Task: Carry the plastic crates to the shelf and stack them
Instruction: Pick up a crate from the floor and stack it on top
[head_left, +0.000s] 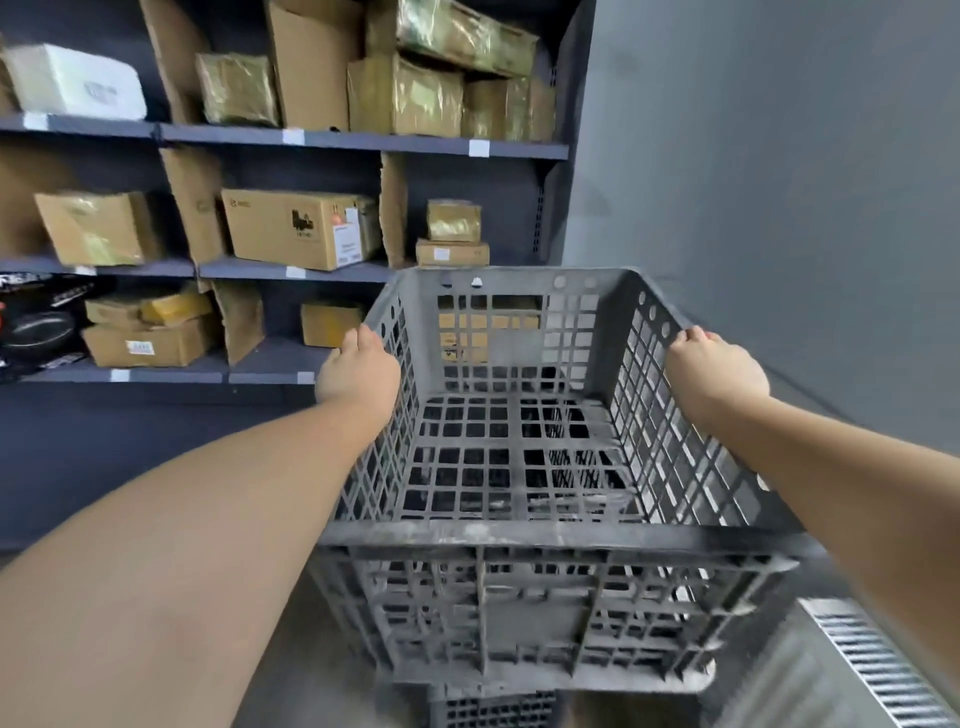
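A dark grey plastic crate (519, 535) with lattice walls and an open top fills the middle and lower part of the view, held up in the air. My left hand (358, 371) grips its left rim and my right hand (714, 371) grips its right rim. Nothing lies inside the crate. Beneath it, at the bottom edge, part of another grey crate (493, 709) shows through. The dark blue shelf (363, 141) stands ahead and to the left, its boards full of boxes.
Cardboard boxes (298, 228) and film-wrapped parcels (405, 96) fill the shelf's boards. Dark items (36, 327) sit at the left of the lowest board. A grey wall (779, 182) rises on the right. A ribbed metal grate (878, 670) lies at the lower right.
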